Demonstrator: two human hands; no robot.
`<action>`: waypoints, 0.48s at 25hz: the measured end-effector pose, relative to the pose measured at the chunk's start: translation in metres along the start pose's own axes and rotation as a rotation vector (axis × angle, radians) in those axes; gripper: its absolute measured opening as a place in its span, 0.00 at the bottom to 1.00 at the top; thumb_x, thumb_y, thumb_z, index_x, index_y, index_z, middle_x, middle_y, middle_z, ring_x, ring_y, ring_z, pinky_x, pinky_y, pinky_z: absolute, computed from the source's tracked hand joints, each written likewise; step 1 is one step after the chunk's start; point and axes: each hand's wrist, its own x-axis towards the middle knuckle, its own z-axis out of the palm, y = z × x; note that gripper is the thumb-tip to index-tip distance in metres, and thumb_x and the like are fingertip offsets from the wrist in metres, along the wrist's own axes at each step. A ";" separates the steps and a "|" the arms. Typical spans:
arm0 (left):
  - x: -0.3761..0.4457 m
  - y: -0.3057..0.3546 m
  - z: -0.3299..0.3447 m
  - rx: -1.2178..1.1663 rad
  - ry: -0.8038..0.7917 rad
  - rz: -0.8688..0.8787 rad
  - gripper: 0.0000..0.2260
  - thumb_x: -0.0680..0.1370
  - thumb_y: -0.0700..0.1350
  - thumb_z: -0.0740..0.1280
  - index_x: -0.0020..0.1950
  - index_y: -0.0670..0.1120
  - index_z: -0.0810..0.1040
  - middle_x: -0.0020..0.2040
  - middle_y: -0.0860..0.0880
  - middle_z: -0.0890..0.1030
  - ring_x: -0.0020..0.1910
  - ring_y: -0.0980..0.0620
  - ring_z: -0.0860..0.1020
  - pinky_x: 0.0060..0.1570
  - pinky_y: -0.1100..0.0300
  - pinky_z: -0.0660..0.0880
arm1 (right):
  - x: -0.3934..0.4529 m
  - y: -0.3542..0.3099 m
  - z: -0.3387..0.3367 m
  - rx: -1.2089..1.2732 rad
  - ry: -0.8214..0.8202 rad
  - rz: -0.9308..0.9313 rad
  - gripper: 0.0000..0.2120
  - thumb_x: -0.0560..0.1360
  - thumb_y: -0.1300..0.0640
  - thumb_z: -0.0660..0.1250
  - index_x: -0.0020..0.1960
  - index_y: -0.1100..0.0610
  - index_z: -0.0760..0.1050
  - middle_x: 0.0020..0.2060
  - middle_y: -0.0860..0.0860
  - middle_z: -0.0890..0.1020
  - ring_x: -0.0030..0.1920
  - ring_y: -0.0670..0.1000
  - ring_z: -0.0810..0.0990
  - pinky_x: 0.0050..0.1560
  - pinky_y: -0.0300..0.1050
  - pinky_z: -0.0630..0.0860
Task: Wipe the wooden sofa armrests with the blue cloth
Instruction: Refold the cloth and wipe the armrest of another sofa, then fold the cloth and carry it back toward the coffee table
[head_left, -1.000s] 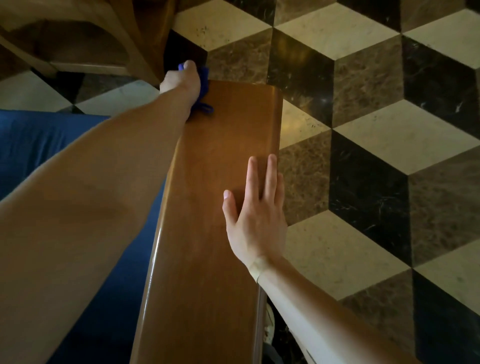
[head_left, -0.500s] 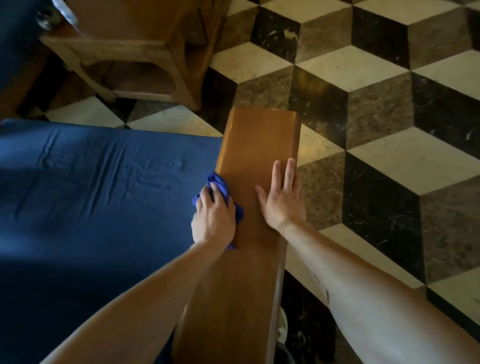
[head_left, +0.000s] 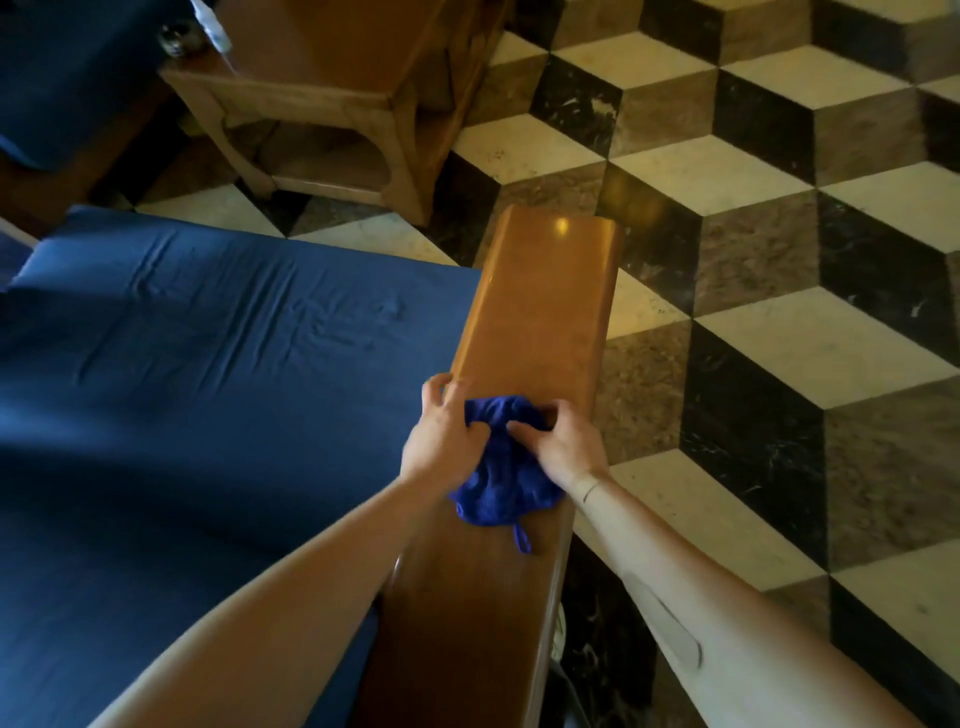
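A glossy wooden armrest (head_left: 540, 312) runs from the bottom centre up toward the floor. The blue cloth (head_left: 501, 480) lies bunched on its middle stretch, a small loop trailing toward me. My left hand (head_left: 441, 441) pinches the cloth's left side, with fingertips curled over the armrest's inner edge. My right hand (head_left: 566, 444) grips the cloth's right side with bent fingers. Both forearms come in from the bottom of the view.
The sofa's dark blue seat cushion (head_left: 208, 389) fills the left. A wooden side table (head_left: 322, 104) with a lower shelf stands beyond it. A cube-patterned marble floor (head_left: 779, 260) lies to the right of the armrest.
My left hand pulled the cloth back along the armrest toward me. My right hand left the bare wood and took hold of the cloth too. The cloth has spread wider.
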 end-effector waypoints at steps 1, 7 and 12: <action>0.007 0.000 -0.007 0.104 -0.034 -0.011 0.26 0.76 0.43 0.64 0.74 0.53 0.64 0.67 0.49 0.68 0.53 0.42 0.78 0.45 0.50 0.76 | 0.003 -0.002 0.000 -0.049 0.014 -0.009 0.17 0.75 0.48 0.69 0.60 0.54 0.76 0.57 0.56 0.82 0.59 0.61 0.79 0.58 0.52 0.76; 0.019 -0.004 -0.030 0.256 -0.123 0.010 0.12 0.75 0.51 0.67 0.58 0.52 0.80 0.54 0.48 0.76 0.61 0.46 0.68 0.46 0.50 0.74 | -0.016 0.002 -0.015 0.106 0.050 -0.113 0.05 0.77 0.51 0.68 0.50 0.49 0.80 0.49 0.51 0.85 0.52 0.54 0.82 0.54 0.50 0.78; -0.022 0.005 -0.072 -0.089 -0.171 0.110 0.01 0.77 0.46 0.70 0.48 0.50 0.79 0.43 0.54 0.78 0.45 0.52 0.75 0.42 0.61 0.71 | -0.057 -0.010 -0.045 0.078 0.109 -0.274 0.08 0.77 0.51 0.70 0.54 0.51 0.82 0.46 0.48 0.85 0.49 0.49 0.83 0.53 0.49 0.81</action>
